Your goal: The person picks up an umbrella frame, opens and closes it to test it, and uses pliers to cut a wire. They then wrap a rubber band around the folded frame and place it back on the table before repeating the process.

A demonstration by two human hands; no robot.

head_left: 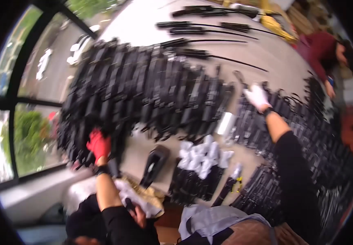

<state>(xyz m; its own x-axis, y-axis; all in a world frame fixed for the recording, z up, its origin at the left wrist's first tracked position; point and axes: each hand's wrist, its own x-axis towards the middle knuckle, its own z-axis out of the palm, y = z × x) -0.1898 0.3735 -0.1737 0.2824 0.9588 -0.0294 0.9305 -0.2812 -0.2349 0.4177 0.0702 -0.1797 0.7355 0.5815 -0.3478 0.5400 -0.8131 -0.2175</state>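
My left hand (99,145), in a red glove, reaches into the lower left end of a wide row of black folded umbrellas (143,81). Motion smears its fingers, and the dark pile partly hides them. My right hand (257,97), in a white glove, is at the far left corner of a second, lower pile of black umbrellas (299,122). Its fingers close on the end of one umbrella (245,85), whose wrist strap loops out beyond the hand. A dark band circles each wrist.
Several umbrellas with long bare shafts (209,30) lie on the far table. Nearer stand a black holder-like object (155,163) and a bundle topped with white wrapping (203,157). A person in dark red (319,51) bends at the far right; another person's hand (137,215) shows lower left. Windows line the left.
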